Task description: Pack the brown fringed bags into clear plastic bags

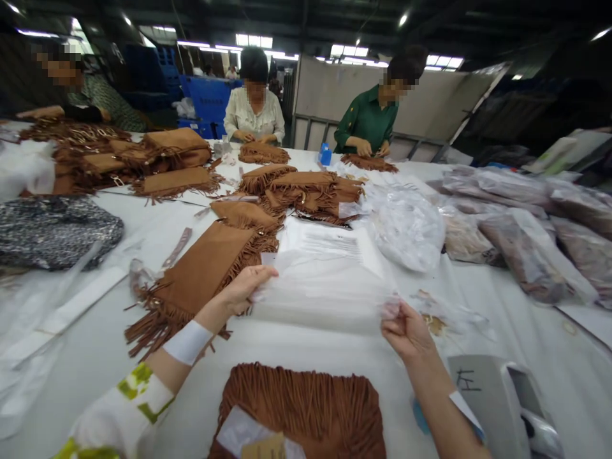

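Between my two hands a thin translucent white sheet [320,290] is stretched over the table. My left hand [248,288] pinches its left edge, beside a brown suede fringed bag [205,261]. On the right, my right hand [406,328] is closed on the sheet's other end. Close to me lies another brown fringed bag [306,408] with a small clear packet and a tan tag [264,447] on it. Behind the held sheet is a stack of white sheets [329,242].
Clear plastic bags [406,223] are heaped behind my right hand. Wrapped bags [540,248] lie at the right, near a grey case [488,395]. More brown bags [176,150] and a dark sparkly bundle [57,231] sit left. Several people work across the white table [478,293].
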Demonstrator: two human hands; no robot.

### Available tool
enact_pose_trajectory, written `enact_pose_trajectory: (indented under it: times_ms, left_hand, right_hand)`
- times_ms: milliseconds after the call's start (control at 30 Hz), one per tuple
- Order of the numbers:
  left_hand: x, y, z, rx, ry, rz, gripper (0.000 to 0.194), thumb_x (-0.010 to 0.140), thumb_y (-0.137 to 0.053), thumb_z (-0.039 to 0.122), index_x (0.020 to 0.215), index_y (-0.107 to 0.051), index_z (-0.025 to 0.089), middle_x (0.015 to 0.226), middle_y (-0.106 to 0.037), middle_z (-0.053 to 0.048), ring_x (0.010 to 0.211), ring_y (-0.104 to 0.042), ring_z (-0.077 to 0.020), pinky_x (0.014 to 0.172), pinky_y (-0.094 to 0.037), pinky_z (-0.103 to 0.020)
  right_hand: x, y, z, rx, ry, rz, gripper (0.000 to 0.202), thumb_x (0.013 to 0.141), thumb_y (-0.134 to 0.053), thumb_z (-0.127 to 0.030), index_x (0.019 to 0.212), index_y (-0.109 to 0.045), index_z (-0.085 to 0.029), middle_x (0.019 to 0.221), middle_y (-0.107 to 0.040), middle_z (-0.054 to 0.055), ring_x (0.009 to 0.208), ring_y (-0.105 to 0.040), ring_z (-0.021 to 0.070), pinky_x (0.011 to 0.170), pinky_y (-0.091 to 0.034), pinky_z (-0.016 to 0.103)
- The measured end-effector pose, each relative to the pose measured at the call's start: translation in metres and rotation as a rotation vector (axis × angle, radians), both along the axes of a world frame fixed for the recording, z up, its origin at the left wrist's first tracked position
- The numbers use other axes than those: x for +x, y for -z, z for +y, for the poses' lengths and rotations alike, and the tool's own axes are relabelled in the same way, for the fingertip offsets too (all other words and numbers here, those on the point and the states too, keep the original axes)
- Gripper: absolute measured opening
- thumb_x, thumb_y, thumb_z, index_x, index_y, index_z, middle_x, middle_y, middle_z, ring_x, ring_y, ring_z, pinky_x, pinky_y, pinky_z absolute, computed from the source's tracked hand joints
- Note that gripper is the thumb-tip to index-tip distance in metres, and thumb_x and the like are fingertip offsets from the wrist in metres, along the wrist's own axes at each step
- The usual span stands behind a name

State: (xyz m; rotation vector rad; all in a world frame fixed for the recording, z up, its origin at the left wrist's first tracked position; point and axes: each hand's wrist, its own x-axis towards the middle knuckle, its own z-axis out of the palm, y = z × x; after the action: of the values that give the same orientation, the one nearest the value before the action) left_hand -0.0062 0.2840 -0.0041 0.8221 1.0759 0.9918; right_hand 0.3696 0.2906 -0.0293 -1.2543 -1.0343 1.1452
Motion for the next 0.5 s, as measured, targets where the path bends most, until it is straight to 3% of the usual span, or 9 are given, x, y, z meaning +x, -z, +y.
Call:
enact_pose_trajectory:
  times_ms: [67, 133, 200, 267, 300, 367, 400, 467, 500]
  left_hand:
    - [-0.007, -0.007, -0.016, 0.042, 0.199, 0.114, 0.035, 0.060, -0.080, 0.029, 0.086, -0.060, 0.015, 0.054, -0.048, 0.009, 0.044, -0.038, -0.0053, 0.043, -0.027, -0.016]
    - [-0.017, -0.014, -0.027, 0.196, 0.433, 0.364, 0.036, 0.059, -0.080, 0.027, 0.087, -0.060, 0.017, 0.055, -0.045, 0.010, 0.047, -0.037, -0.0059, 0.046, -0.026, -0.017]
    - [-0.028, -0.018, -0.033, 0.432, 0.579, 0.699, 0.024, 0.067, -0.074, 0.028, 0.085, -0.060, 0.020, 0.056, -0.046, 0.008, 0.052, -0.040, -0.0082, 0.052, -0.031, -0.019]
    - [-0.039, -0.019, -0.037, 0.686, 0.587, 0.988, 0.006, 0.077, -0.063, 0.027, 0.076, -0.060, 0.021, 0.057, -0.049, 0.005, 0.055, -0.043, -0.0103, 0.059, -0.034, -0.022]
    - [-0.043, -0.021, -0.039, 0.823, 0.561, 1.097, 0.011, 0.082, -0.056, 0.024, 0.072, -0.059, 0.021, 0.057, -0.050, 0.004, 0.056, -0.044, -0.0109, 0.061, -0.035, -0.023]
    - [-0.049, -0.033, -0.042, 1.113, 0.396, 1.225, 0.019, 0.085, -0.050, 0.020, 0.068, -0.058, 0.021, 0.056, -0.051, 0.003, 0.054, -0.044, -0.0112, 0.061, -0.036, -0.024]
    - [-0.049, -0.045, -0.043, 1.243, 0.228, 1.244, 0.017, 0.085, -0.052, 0.020, 0.069, -0.058, 0.021, 0.056, -0.051, 0.003, 0.054, -0.044, -0.0107, 0.060, -0.036, -0.024]
    - [-0.045, -0.078, -0.040, 1.380, -0.235, 1.186, 0.009, 0.079, -0.064, 0.023, 0.074, -0.058, 0.019, 0.060, -0.051, 0.005, 0.055, -0.046, -0.0084, 0.057, -0.036, -0.022]
    - [-0.041, -0.099, -0.035, 1.329, -0.496, 1.111, 0.015, 0.077, -0.069, 0.027, 0.075, -0.057, 0.017, 0.064, -0.052, 0.005, 0.057, -0.047, -0.0065, 0.056, -0.035, -0.019]
  right_hand:
    - [-0.002, 0.001, -0.012, -0.021, -0.012, 0.040, 0.029, 0.071, -0.064, -0.041, 0.058, -0.046, -0.022, 0.048, -0.041, -0.006, 0.039, -0.035, 0.0081, 0.031, -0.024, 0.018]
    - [-0.003, 0.001, -0.027, 0.002, -0.048, -0.016, 0.030, 0.072, -0.064, -0.039, 0.057, -0.045, -0.022, 0.048, -0.037, -0.007, 0.040, -0.034, 0.0077, 0.035, -0.029, 0.019]
    - [-0.004, -0.002, -0.041, 0.150, -0.166, -0.312, 0.025, 0.072, -0.066, -0.034, 0.059, -0.049, -0.021, 0.051, -0.040, -0.006, 0.045, -0.037, 0.0082, 0.042, -0.035, 0.021]
    - [-0.006, -0.008, -0.051, 0.422, -0.363, -0.757, 0.013, 0.073, -0.065, -0.027, 0.066, -0.055, -0.021, 0.058, -0.048, -0.004, 0.052, -0.044, 0.0103, 0.049, -0.039, 0.023]
    - [-0.007, -0.014, -0.054, 0.586, -0.441, -0.957, 0.008, 0.075, -0.062, -0.023, 0.069, -0.057, -0.021, 0.061, -0.050, -0.003, 0.055, -0.047, 0.0115, 0.052, -0.040, 0.024]
    - [-0.010, -0.032, -0.055, 0.900, -0.481, -1.199, 0.009, 0.078, -0.056, -0.015, 0.074, -0.057, -0.022, 0.062, -0.053, -0.002, 0.060, -0.050, 0.0134, 0.057, -0.041, 0.024]
    - [-0.012, -0.044, -0.054, 1.043, -0.431, -1.263, 0.012, 0.079, -0.053, -0.012, 0.075, -0.057, -0.023, 0.062, -0.053, -0.002, 0.061, -0.051, 0.0138, 0.058, -0.042, 0.024]
    - [-0.018, -0.073, -0.046, 1.249, -0.214, -1.322, 0.014, 0.078, -0.055, -0.009, 0.077, -0.055, -0.023, 0.063, -0.053, -0.002, 0.064, -0.052, 0.0137, 0.062, -0.042, 0.024]
    - [-0.021, -0.088, -0.041, 1.299, -0.070, -1.330, 0.016, 0.076, -0.057, -0.008, 0.077, -0.054, -0.023, 0.064, -0.053, -0.002, 0.064, -0.052, 0.0134, 0.062, -0.042, 0.023]
